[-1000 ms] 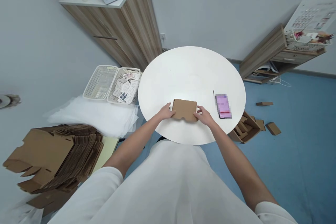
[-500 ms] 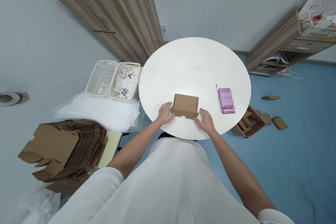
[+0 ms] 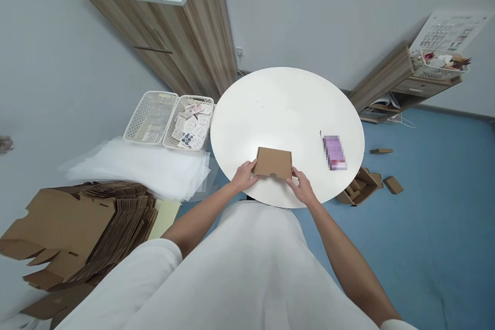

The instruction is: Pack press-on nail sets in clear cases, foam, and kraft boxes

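A small brown cardboard box [image 3: 273, 162] lies near the front edge of the round white table [image 3: 286, 108], its lid down and a notch in the near edge. My left hand [image 3: 243, 175] holds its left side, thumb at the near corner. On the opposite side, my right hand [image 3: 301, 184] grips the near right corner with thumb and fingers. A blurred-out purple thing [image 3: 334, 152] lies on the table to the right of the box.
Left of the table stand two white baskets, one with paper cards [image 3: 193, 124], beside translucent sheets [image 3: 135, 167] and a stack of flat cardboard blanks [image 3: 73, 227]. A carton with small boxes [image 3: 359, 185] sits on the blue floor at right, near several loose boxes.
The box's front flap, which stuck out toward me, is now folded down flush. Both hands have closed in on the box's sides. The camera view has shifted slightly.
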{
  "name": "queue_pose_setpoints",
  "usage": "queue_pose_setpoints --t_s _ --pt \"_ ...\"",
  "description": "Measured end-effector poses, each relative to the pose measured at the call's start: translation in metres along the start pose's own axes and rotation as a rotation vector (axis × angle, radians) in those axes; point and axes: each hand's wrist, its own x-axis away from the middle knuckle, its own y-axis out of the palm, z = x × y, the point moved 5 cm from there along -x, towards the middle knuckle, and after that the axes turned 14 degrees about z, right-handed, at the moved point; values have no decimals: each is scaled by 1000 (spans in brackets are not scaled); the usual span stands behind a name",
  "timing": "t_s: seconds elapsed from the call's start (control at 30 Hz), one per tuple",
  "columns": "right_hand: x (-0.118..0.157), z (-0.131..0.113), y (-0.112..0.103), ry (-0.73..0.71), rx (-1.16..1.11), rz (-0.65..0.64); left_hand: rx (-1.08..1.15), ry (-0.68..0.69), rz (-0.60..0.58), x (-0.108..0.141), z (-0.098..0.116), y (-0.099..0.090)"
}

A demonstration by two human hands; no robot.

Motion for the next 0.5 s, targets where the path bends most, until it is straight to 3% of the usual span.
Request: queue_pose_setpoints --t_s 0.13,0.27,0.5 --pt "-3 -23 -5 62 44 29 24 1 1 -3 -4 -20" --pt "-14 -42 -5 155 80 84 16 7 -12 -17 -7 -27" --pt "-36 -43 -9 364 41 171 -43 -14 -70 -49 -9 -29"
